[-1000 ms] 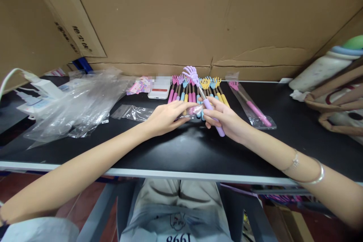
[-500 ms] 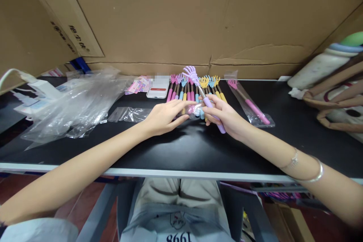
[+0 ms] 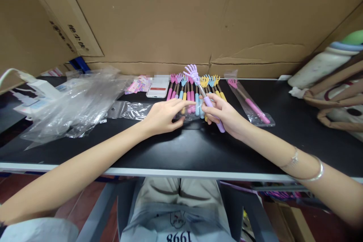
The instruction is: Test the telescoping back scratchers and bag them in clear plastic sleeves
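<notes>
My right hand [image 3: 222,111] is closed round the lilac handle of a back scratcher [image 3: 208,103], whose hand-shaped head points up and away from me. My left hand [image 3: 167,115] lies over a clear plastic bag [image 3: 134,110], fingers stretched out and thumb apart. The bag's sealed-looking end sticks out left of this hand, and its other end lies towards the right hand; the part under the palm is hidden. Behind both hands is a row of back scratchers [image 3: 189,96] in pink, lilac, blue and yellow, their handles towards me and partly covered.
A pile of clear bags [image 3: 85,102] lies at the left, near a white charger [image 3: 45,90]. Small printed cards [image 3: 138,84] and a phone [image 3: 157,87] are at the back. A bagged pink back scratcher [image 3: 251,104] lies right; beyond it are a bottle [image 3: 320,66] and a brown-strapped bag [image 3: 334,96].
The plastic bag now lies flatter and more stretched out under my left hand, whose fingers have shifted slightly. My right hand keeps the back scratcher almost in the same place.
</notes>
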The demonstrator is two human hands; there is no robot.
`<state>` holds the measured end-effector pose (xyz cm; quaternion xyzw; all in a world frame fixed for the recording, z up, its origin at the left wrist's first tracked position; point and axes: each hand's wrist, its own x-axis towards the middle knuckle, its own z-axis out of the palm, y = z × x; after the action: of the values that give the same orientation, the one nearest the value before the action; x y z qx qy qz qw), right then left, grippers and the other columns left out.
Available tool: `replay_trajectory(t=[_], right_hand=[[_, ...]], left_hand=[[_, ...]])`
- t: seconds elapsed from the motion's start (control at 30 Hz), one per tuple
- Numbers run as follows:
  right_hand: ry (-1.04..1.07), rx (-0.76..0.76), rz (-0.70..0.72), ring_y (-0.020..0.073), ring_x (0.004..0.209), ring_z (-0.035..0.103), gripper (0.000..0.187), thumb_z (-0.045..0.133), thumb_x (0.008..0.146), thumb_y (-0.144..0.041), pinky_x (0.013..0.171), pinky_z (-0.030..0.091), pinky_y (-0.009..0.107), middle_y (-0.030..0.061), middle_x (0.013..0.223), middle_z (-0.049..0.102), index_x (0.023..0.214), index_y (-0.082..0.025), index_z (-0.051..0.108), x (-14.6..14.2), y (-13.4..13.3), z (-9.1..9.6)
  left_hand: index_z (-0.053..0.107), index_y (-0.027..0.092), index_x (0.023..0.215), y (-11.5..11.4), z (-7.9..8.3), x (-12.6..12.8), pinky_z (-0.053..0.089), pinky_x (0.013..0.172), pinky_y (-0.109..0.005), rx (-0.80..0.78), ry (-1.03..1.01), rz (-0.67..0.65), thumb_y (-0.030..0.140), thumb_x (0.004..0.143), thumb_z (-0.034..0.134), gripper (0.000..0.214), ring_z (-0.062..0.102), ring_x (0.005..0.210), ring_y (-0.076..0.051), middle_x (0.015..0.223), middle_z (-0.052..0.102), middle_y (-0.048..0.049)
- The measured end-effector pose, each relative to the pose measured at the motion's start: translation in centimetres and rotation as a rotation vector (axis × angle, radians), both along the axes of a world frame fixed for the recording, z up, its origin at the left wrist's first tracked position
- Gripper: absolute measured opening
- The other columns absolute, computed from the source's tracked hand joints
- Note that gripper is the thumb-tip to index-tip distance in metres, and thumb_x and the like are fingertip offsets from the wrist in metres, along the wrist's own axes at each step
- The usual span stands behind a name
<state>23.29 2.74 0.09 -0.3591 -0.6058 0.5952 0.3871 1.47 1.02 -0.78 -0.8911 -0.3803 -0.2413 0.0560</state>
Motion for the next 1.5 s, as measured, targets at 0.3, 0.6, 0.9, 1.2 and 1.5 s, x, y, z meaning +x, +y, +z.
replay_trajectory(t=[0.3, 0.6, 0.9, 1.2, 1.5], right_hand=[[-0.009, 0.039, -0.069, 0.0022, 0.041, 0.032, 0.052, 0.072, 0.071, -0.034, 0.050, 0.041, 0.023, -0.0125, 0.058, 0.042, 0.112, -0.016, 0.046, -0.19, -0.17, 0.38], [0.000, 0.061, -0.072, 0.0018, 0.039, 0.030, 0.047, 0.072, 0.072, -0.033, 0.048, 0.040, 0.023, -0.0130, 0.057, 0.040, 0.109, -0.018, 0.047, -0.23, -0.39, 0.48], [0.009, 0.065, -0.019, 0.0003, 0.036, 0.029, 0.043, 0.070, 0.075, -0.030, 0.050, 0.043, 0.023, -0.0107, 0.060, 0.052, 0.108, -0.018, 0.045, -0.14, -0.44, 0.61], [-0.052, 0.098, 0.098, 0.0019, 0.043, 0.040, 0.045, 0.071, 0.074, -0.037, 0.046, 0.043, 0.019, -0.0066, 0.070, 0.058, 0.106, -0.019, 0.043, -0.37, -0.86, 0.64], [-0.054, 0.110, 0.082, 0.0035, 0.047, 0.045, 0.048, 0.072, 0.072, -0.038, 0.046, 0.043, 0.019, -0.0051, 0.073, 0.060, 0.104, -0.020, 0.041, -0.55, -0.94, 0.65]], left_hand=[[0.056, 0.020, 0.116, 0.00, 0.16, 0.29, 0.048, 0.084, -0.028, 0.124, 0.007, 0.124, 0.015, 0.073, 0.050, 0.044, 0.064, 0.094, -0.019, 0.107, 0.069, -0.0021], [0.059, 0.019, 0.108, 0.19, -0.08, 0.22, 0.045, 0.086, -0.030, 0.243, 0.014, 0.130, 0.014, 0.073, 0.051, 0.037, 0.063, 0.092, -0.020, 0.099, 0.070, -0.0022], [0.061, 0.019, 0.106, 0.13, -0.04, 0.41, 0.044, 0.082, -0.029, 0.269, 0.000, 0.106, 0.025, 0.088, 0.049, 0.022, 0.065, 0.088, -0.018, 0.097, 0.071, -0.0020], [0.063, 0.019, 0.093, 0.03, -0.25, 0.40, 0.044, 0.074, -0.030, 0.378, 0.016, 0.185, 0.019, 0.081, 0.052, 0.017, 0.064, 0.082, -0.018, 0.084, 0.070, -0.0006], [0.063, 0.019, 0.103, 0.00, -0.22, 0.27, 0.044, 0.082, -0.033, 0.289, 0.034, 0.163, 0.014, 0.078, 0.046, 0.031, 0.063, 0.092, -0.021, 0.097, 0.071, -0.0028]])
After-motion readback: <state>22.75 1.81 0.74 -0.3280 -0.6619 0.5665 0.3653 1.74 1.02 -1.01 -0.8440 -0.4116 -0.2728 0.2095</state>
